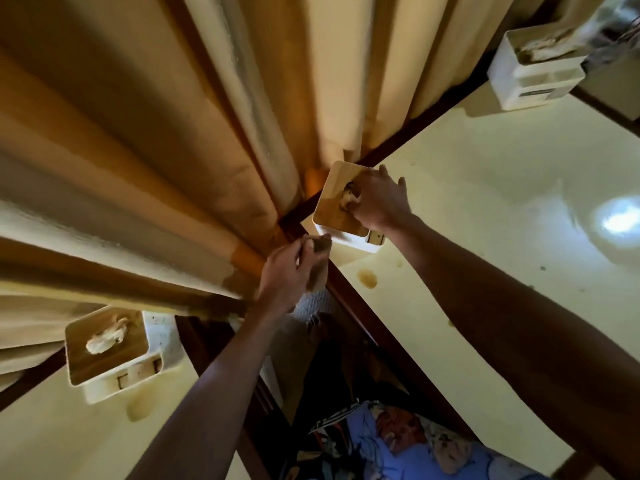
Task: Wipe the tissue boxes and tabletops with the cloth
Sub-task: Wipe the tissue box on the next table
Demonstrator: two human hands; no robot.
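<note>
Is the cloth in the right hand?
No, the left hand grips the cloth; the right hand rests on the tissue box.

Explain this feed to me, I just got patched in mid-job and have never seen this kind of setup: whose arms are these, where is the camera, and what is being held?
There is no machine here. A person is working with bare hands, and the single picture comes from a wide-angle camera on their head, looking forward and down, so the arms reach in from the bottom.

The right hand rests on top of the middle tissue box, which stands at the corner of the right table near the curtain. The left hand grips a brownish cloth just below that box, over the gap between the tables.

A second tissue box stands on the left table, and a third box stands at the far right. The right table shows brown stains near the middle box.
</note>
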